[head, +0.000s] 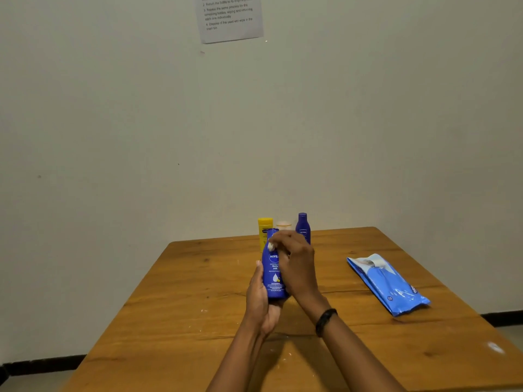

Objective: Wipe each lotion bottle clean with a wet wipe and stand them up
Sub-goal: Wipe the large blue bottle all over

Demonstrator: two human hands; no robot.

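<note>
My left hand (pixel 260 297) grips the lower part of a blue lotion bottle (pixel 273 268) and holds it upright above the wooden table (pixel 198 292). My right hand (pixel 294 261) curls over the bottle's upper right side and presses a small white wet wipe (pixel 271 246) against its shoulder. Behind them, at the table's far edge, stand a yellow bottle (pixel 265 226), a pale bottle (pixel 283 225) mostly hidden by my hand, and a second blue bottle (pixel 302 226).
A blue pack of wet wipes (pixel 389 284) lies flat on the right half of the table. A printed sheet (pixel 230 18) hangs on the wall above. The table stands against the wall; its right edge runs near the pack.
</note>
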